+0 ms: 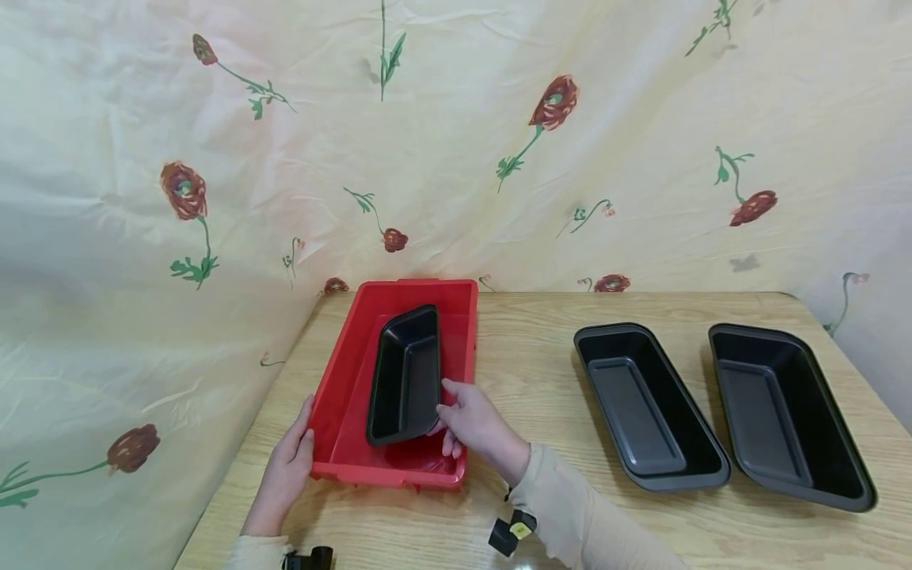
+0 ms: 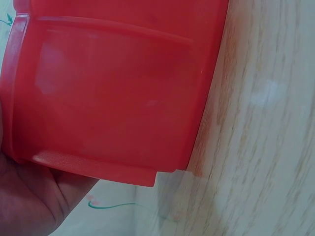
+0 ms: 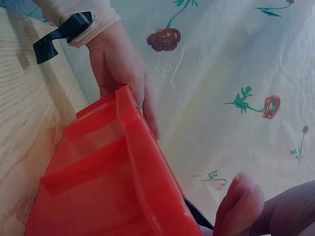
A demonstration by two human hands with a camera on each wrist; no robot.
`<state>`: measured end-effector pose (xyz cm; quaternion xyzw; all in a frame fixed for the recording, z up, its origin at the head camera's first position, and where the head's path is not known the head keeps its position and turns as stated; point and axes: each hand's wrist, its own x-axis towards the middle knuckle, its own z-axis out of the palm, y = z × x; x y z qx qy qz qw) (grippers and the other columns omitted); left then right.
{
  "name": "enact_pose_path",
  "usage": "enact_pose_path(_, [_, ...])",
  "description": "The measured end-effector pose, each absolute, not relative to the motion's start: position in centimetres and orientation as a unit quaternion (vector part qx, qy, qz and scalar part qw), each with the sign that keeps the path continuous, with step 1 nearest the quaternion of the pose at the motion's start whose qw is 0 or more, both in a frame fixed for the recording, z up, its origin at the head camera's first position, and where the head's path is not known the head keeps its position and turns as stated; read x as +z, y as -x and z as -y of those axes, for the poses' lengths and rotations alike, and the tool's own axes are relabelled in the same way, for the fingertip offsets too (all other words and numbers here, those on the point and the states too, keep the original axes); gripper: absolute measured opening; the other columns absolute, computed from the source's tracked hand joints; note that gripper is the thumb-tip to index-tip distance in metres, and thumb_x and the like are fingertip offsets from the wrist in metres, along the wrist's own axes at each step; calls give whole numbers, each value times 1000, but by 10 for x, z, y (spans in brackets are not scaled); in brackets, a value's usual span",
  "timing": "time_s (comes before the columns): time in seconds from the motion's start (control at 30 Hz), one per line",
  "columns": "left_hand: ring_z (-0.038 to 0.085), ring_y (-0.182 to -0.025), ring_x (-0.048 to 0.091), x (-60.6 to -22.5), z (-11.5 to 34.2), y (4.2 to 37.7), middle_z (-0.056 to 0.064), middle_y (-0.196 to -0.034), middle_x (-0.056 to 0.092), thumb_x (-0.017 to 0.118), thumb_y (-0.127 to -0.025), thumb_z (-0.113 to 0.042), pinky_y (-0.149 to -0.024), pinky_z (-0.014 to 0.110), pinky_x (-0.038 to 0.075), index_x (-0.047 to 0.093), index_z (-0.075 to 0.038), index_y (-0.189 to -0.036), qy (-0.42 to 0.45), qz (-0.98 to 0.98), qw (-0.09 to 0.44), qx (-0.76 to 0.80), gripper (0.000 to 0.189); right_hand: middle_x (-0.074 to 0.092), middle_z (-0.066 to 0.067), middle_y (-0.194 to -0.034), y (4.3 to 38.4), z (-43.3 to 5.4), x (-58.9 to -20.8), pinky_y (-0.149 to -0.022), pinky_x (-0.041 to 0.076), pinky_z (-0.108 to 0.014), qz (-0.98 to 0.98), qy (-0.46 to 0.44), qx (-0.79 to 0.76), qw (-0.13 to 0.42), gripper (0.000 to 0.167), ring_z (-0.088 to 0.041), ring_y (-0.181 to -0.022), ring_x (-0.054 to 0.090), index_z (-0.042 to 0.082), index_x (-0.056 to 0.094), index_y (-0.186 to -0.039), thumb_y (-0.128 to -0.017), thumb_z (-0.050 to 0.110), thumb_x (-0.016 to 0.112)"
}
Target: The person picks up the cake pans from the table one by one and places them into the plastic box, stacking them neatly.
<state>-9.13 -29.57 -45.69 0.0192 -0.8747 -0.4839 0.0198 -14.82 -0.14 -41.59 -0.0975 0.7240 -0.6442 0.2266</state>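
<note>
My left hand (image 1: 285, 463) holds the near left corner of a red plastic tray (image 1: 385, 476), its fingers along the outer side. In the left wrist view, part of that hand (image 2: 29, 201) shows beneath the tray's wall (image 2: 113, 108). A black loaf pan (image 1: 409, 368) sits slantwise inside the tray, open side up. With thumb and fingers, my right hand (image 1: 477, 416) pinches the pan's rim at its near right side. The right wrist view shows the right fingers (image 3: 241, 206) above the tray's edge, and most of the pan is hidden there.
Two more dark loaf pans, one (image 1: 641, 404) nearer the tray and another (image 1: 791, 419) farther right, lie side by side on the wooden table (image 1: 527, 340). A flower-printed cloth (image 1: 442, 158) hangs behind the table and along its left side.
</note>
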Motion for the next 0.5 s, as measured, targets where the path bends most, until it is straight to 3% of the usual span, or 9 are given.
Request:
enact_pose_path(0.4, [36,-142,23,-457,296,93,16,-160,17,32,-105,-4,-91,0,25,16,-12,-157,-26,874,5,-484,56,69,-11,-82,146,0,-415,-42,47,-20,-742,107,-618,238,67,-13,-42,54,-10,18,-150,-98,7,56])
enact_pose_path(0.5, [36,-142,23,-457,296,93,16,-160,17,32,-105,-5,-101,12,31,15,-12,-157,-30,873,2,-486,55,69,-11,-82,146,0,-414,-42,48,-21,-746,102,-613,239,69,-14,-43,56,-10,18,-151,-97,7,57])
